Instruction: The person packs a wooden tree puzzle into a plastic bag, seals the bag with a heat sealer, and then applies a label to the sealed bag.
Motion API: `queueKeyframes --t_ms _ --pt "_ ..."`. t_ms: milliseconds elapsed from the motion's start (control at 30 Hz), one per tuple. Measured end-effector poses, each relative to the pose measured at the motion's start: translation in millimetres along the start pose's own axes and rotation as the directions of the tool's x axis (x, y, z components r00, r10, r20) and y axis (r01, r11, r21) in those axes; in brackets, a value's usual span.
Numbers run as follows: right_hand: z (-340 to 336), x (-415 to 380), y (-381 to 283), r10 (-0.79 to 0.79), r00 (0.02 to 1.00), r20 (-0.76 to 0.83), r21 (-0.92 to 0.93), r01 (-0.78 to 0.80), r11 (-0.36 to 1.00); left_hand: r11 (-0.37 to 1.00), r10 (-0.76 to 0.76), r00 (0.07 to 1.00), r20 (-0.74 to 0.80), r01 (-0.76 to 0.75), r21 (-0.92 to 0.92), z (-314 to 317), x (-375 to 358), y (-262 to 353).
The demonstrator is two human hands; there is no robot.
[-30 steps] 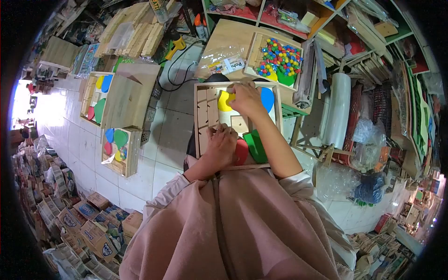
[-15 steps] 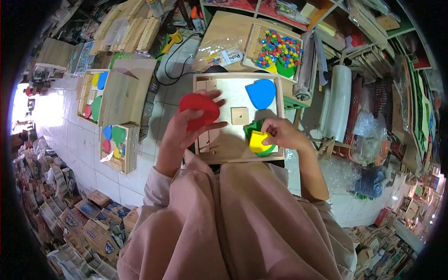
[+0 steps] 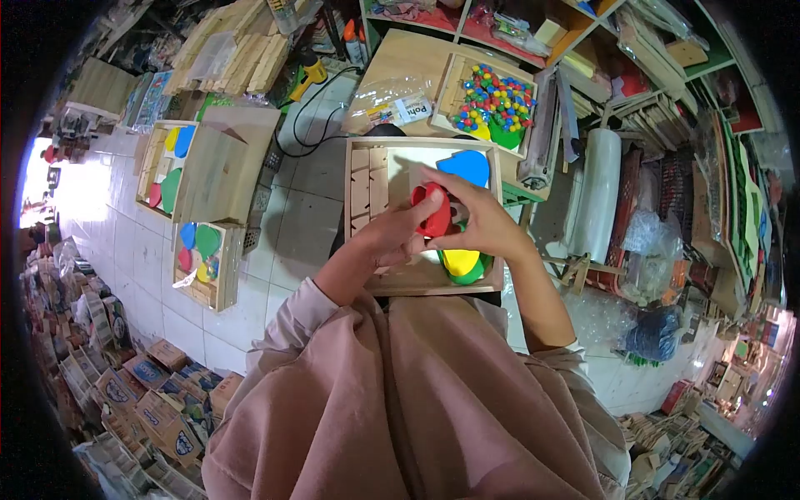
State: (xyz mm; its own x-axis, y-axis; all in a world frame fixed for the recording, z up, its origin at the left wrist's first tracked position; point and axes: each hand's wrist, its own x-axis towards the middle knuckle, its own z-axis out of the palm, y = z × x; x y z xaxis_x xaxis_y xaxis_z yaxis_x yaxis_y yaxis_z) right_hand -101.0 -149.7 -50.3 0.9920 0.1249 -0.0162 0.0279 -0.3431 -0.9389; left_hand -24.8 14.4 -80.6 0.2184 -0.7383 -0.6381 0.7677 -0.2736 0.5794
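Observation:
Both of my hands meet over a shallow wooden tray (image 3: pixel 497 187). Between them is a red rounded piece (image 3: pixel 432 215), tilted, with its lower part partly hidden by fingers. My left hand (image 3: pixel 390 229) is closed on its left side, thumb on top. My right hand (image 3: pixel 487 218) curves round its right side, fingers at the upper edge and thumb below. A blue piece (image 3: pixel 467 167) lies in the tray's far right, partly covered by my right hand. At the near right, a yellow piece (image 3: pixel 460 262) rests on a green one (image 3: pixel 477 273). Slotted wooden strips (image 3: pixel 368 179) line the tray's left side.
Behind the tray, a wooden surface holds a box of coloured beads (image 3: pixel 500 100) and a plastic packet (image 3: pixel 408 109). Left on the floor are boxes with coloured pieces (image 3: pixel 204 242) and a yellow tool (image 3: pixel 312 73) with a black cable. A plastic roll (image 3: pixel 602 192) stands right.
My left hand has brought the red piece rightward to the tray's middle and turned it. My right hand has let go of the yellow piece and moved up to the red one.

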Motion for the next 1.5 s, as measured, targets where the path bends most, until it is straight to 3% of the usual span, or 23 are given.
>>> queueKeyframes --t_ms 33,100,167,233,333,433,533,633,733,833,933,1133,1233,1333,1467,1500 --pt "-0.8 -1.3 1.3 0.015 1.0 -0.004 0.06 -0.015 0.998 0.998 -0.02 0.999 -0.027 0.022 0.063 1.1 1.0 -0.4" --pt "-0.3 -3.6 6.8 0.047 0.999 -0.01 0.178 -0.044 0.983 0.898 0.194 0.979 0.062 -0.202 0.391 4.1 -3.4 2.7" --pt "0.2 -4.0 14.2 0.016 1.0 0.004 0.116 -0.016 0.993 0.901 0.246 0.964 0.104 -0.267 0.341 8.4 0.9 0.1" --pt "-0.5 -3.1 14.1 0.019 1.0 0.022 0.095 -0.021 0.995 0.984 0.163 0.983 0.083 -0.156 -0.082 15.2 15.4 -6.4" --pt "-3.1 -2.4 9.1 0.052 0.998 0.023 0.155 -0.055 0.986 0.989 0.146 0.964 0.224 -0.138 -0.052 14.5 17.4 2.1" --pt "-5.1 -4.0 9.9 0.011 0.999 -0.04 0.252 -0.001 0.968 0.949 0.197 0.907 0.373 -0.081 -0.305 4.9 13.9 14.6" --pt "-0.8 -5.4 15.2 -0.032 0.996 -0.088 0.282 0.056 0.958 0.963 0.27 0.927 0.26 -0.252 -0.1 2.3 -2.5 12.0" --pt "8.3 -7.8 17.4 -0.026 0.988 -0.153 0.317 0.074 0.946 0.942 0.321 0.906 0.275 -0.336 0.006 3.5 -2.4 9.9" --pt "14.9 -9.1 15.9 -0.104 0.972 -0.209 0.274 0.16 0.948 0.955 0.292 0.933 0.208 -0.274 -0.113 6.8 -3.5 7.2" --pt "19.8 -9.9 18.5 -0.172 0.951 -0.258 0.163 0.218 0.962 0.969 0.242 0.966 0.09 -0.237 -0.066 12.5 -7.9 13.8" --pt "23.0 -11.6 10.9 -0.174 0.929 -0.326 0.206 0.249 0.946 0.952 0.3 0.942 0.151 -0.305 0.01 12.2 -8.3 12.3" --pt "27.5 -15.6 7.8 -0.129 0.934 -0.334 0.244 0.218 0.945 0.936 0.335 0.876 0.347 -0.27 -0.224 -1.5 2.8 5.9" --pt "27.3 -17.5 3.9 -0.115 0.912 -0.394 0.416 0.288 0.863 0.912 0.23 0.861 0.453 -0.028 -0.409 -7.9 -6.8 11.8" --pt "27.4 -16.6 4.7 -0.176 0.932 -0.318 0.291 0.273 0.917 0.933 0.299 0.876 0.379 -0.183 -0.311 -2.6 -14.8 3.0" --pt "31.3 -14.0 9.6 -0.174 0.935 -0.309 0.182 0.238 0.954 0.913 0.393 0.826 0.405 -0.401 -0.067 -2.8 -0.7 -4.3" --pt "31.6 -14.3 10.6 -0.166 0.935 -0.313 0.168 0.227 0.959 0.922 0.385 0.855 0.347 -0.372 -0.106 -2.5 1.3 -6.1"
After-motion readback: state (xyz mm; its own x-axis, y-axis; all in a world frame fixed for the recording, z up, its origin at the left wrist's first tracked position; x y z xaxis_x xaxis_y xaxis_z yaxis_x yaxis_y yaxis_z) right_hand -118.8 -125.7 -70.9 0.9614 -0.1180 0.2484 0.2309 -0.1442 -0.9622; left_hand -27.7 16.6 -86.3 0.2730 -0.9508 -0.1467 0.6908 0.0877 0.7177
